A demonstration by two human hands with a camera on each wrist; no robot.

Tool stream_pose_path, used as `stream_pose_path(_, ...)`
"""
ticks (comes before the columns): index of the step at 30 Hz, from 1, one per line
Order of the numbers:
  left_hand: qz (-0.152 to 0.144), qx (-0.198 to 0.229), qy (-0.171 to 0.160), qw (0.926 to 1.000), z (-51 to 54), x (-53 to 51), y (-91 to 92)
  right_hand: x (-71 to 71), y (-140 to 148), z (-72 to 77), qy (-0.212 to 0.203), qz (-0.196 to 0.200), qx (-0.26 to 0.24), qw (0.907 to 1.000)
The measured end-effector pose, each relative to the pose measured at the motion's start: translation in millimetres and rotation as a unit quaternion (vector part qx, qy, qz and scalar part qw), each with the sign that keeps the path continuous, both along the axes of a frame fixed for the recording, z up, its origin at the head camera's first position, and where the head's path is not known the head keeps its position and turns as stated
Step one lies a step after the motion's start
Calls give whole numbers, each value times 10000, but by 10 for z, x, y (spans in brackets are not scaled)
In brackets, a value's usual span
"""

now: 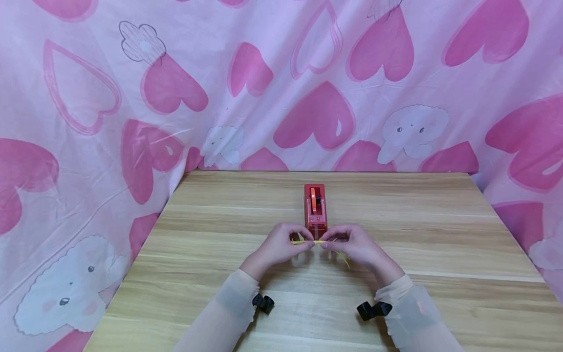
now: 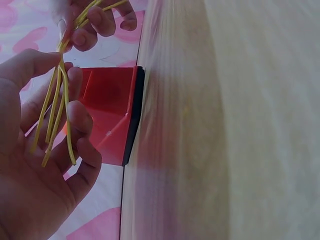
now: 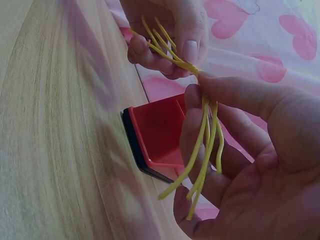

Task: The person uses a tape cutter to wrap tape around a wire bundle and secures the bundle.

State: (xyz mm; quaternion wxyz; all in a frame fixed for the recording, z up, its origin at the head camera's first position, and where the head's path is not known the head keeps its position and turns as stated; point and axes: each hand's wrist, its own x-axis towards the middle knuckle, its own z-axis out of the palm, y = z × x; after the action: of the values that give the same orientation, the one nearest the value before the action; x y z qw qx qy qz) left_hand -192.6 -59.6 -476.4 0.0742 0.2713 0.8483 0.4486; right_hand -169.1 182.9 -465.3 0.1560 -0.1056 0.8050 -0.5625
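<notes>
A small bundle of thin yellow cords (image 3: 187,65) stretches between my two hands, just in front of a red tape dispenser (image 1: 315,222). My left hand (image 1: 281,242) pinches the bundle between thumb and fingertips, and loose cord ends hang over its palm in the left wrist view. Close beside it, my right hand (image 1: 358,245) pinches the same bundle with thumb and forefinger. Several cord ends dangle below the right hand's grip in the right wrist view. Both hands' fingertips nearly meet at the middle of the bundle.
The dispenser stands on a wood-grain table (image 1: 211,220), an orange wheel (image 1: 313,199) inside it. Behind and at the sides hangs a pink curtain (image 1: 259,117) with hearts. Black wrist cameras (image 1: 374,310) sit on both sleeves.
</notes>
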Motion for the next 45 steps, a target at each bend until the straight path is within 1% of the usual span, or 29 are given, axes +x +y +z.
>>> stream_pose_path(4,-25,77,-50,10000,13,-4,1,-7,3,-8,6,-33,87,10000)
stream_pose_path(11,-4,135,-70,9999,29,11,1,-7,-7,-22,194,-68,122,9997)
stream_pose_path(17,-4,123,64,9999,38,24,3,-17,-34,-43,341,-77,175,9992)
stream_pose_path(23,-36,107,205,9997,61,29,-7,-27,-33,-19,273,-74,239,9993)
stream_pose_path(25,-44,73,225,9997,73,32,-8,-35,-32,-7,233,-32,248,9994)
stream_pose_path(31,-80,47,317,9995,96,35,0,-72,16,-11,306,169,184,9992)
stream_pose_path(34,-117,62,474,9988,108,35,6,-82,44,-10,404,361,173,9984)
stream_pose_path(37,-144,53,647,9978,114,30,12,-101,63,-4,554,550,291,9965)
stream_pose_path(40,-183,5,734,9971,115,25,19,-131,83,4,584,636,426,9954)
stream_pose_path(45,-183,-75,658,9976,117,24,26,-189,127,-4,600,846,471,9935)
